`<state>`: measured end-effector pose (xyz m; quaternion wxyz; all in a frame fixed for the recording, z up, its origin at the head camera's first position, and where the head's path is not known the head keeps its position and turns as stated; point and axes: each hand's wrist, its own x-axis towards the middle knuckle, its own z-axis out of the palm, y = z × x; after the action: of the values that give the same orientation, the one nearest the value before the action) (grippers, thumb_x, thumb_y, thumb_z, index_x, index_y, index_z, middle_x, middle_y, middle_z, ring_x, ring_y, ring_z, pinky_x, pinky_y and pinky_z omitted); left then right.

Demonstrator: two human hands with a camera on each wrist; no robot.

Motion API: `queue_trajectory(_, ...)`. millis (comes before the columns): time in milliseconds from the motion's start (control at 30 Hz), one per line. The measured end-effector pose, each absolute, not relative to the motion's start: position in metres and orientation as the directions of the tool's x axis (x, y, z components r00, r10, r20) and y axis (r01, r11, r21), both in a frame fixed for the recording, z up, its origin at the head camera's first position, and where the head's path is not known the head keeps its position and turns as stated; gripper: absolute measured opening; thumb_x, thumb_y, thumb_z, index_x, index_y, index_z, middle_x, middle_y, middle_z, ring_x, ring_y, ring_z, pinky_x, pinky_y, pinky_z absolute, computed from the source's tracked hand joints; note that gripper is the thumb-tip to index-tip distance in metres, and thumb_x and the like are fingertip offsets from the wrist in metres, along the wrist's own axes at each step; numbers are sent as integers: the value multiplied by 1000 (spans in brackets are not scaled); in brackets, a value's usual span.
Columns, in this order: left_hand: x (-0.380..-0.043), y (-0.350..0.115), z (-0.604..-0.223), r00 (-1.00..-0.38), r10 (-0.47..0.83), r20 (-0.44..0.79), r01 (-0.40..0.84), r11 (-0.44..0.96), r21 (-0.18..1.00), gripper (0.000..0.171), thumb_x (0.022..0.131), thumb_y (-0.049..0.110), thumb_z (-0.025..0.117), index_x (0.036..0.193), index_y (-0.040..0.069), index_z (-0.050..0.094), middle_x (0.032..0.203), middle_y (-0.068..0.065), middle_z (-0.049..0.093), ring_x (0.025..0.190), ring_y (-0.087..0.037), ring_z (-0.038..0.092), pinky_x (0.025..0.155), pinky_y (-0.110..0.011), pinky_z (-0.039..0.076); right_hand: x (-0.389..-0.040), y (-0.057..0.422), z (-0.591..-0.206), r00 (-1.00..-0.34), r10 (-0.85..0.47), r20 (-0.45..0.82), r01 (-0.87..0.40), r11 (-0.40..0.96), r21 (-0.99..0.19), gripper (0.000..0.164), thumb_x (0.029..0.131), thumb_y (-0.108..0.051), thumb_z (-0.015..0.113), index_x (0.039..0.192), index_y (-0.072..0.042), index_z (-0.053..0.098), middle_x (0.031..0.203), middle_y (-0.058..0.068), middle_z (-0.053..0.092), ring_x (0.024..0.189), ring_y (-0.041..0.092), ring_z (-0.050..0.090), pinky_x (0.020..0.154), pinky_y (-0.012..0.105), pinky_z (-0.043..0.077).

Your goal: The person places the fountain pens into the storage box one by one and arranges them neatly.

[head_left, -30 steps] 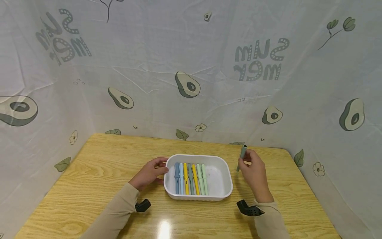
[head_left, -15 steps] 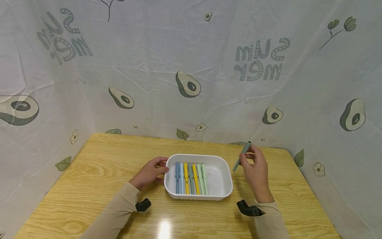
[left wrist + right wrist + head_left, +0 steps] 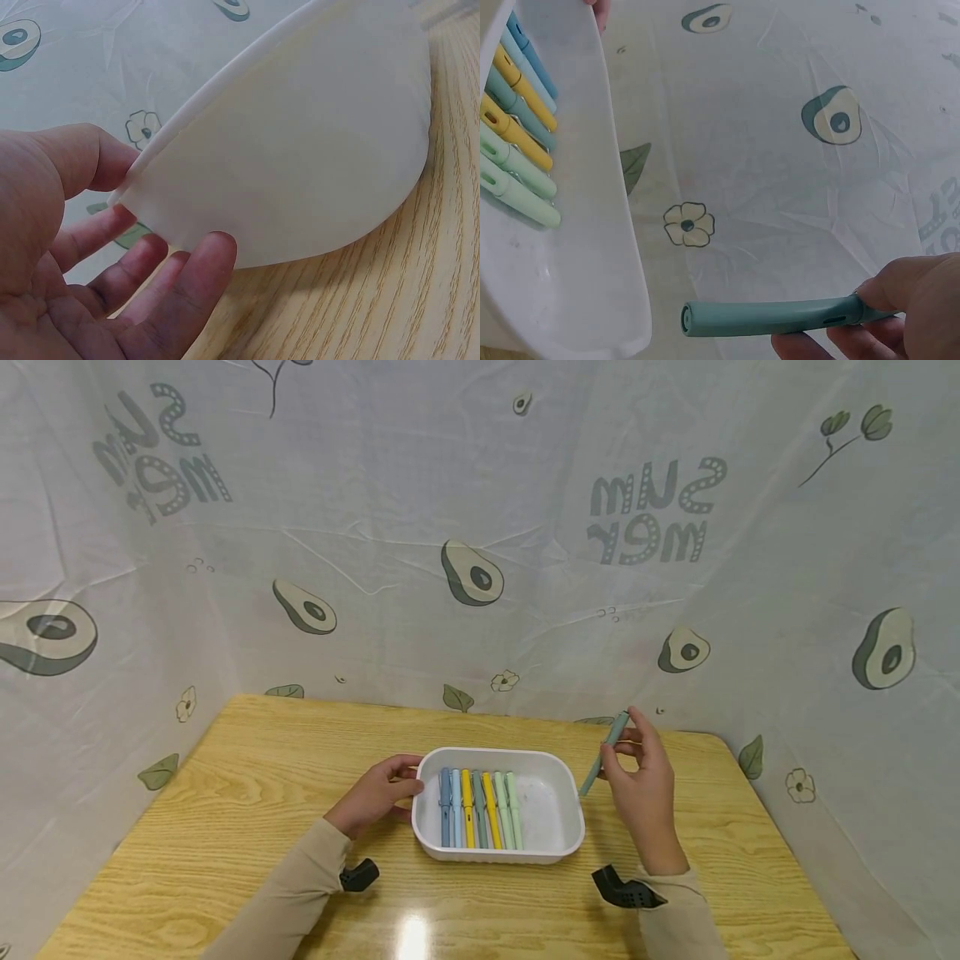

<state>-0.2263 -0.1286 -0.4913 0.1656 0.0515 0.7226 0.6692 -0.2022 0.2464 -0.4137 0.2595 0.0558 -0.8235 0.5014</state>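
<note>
My left hand (image 3: 381, 792) holds the left end of a white plastic tray (image 3: 567, 810) at its rim. In the left wrist view, the thumb (image 3: 105, 166) lies at the rim and other fingers (image 3: 210, 262) are against the outer wall. To the right of the tray, my right hand (image 3: 645, 789) pinches a grey-green pen (image 3: 606, 753) above the table, tilted with its lower end near the tray's right rim. The right wrist view shows this pen (image 3: 750, 319) side-on. Several capped pens (image 3: 480, 810) in blue, yellow and green lie side by side in the tray's left part.
The tray stands on a wood-grain table (image 3: 300, 752). A pale cloth (image 3: 375, 568) printed with avocados hangs behind the table and along both sides. Black wrist mounts (image 3: 622, 889) sit on both sleeves.
In my right hand the pen has turned from nearly upright to a slant, its lower end now closer to the tray. My fingers have shifted to its upper end. My left hand and the tray stay put.
</note>
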Motion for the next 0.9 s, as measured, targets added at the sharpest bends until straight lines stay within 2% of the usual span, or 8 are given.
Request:
queue_trajectory(167,-227,-128,-491,-939,296,-174,-149,104,983,46,102,7,62,147,5,53,120,-18,55,100,-25,64,76,-43,64,-201,243,-412,-891,159,426,-295,511,-808,67,99,0,65,159,-12,38,120,13,57,98,2,60,67,36,65)
queue_trajectory(400,-226,-129,-490,-936,306,-174,-149,105,983,47,102,10,62,147,4,52,121,-18,54,100,-25,65,77,-43,64,-202,237,-416,-947,83,311,-222,533,-816,66,99,-2,67,158,-14,40,124,15,57,107,27,63,69,41,65)
queue_trajectory(500,-226,-130,-490,-936,307,-174,-148,104,983,47,102,10,63,147,4,52,121,-18,54,100,-24,65,76,-43,64,-203,233,-417,-963,40,265,-204,533,-821,66,99,-2,67,157,-14,39,125,16,56,110,33,62,69,43,65)
queue_trajectory(733,-225,-130,-488,-938,300,-176,-155,94,984,49,101,10,65,148,6,51,121,-18,56,101,-25,64,75,-44,64,-203,226,-422,-979,-23,201,-184,516,-836,64,98,-1,67,156,-14,41,123,17,55,107,34,62,63,33,64)
queue_trajectory(900,-225,-131,-487,-935,308,-174,-157,79,984,52,101,8,64,150,8,48,125,-22,55,102,-27,64,74,-46,65,-204,218,-429,-987,-50,152,-156,516,-842,66,98,1,67,156,-14,41,122,17,55,106,32,63,62,31,63)
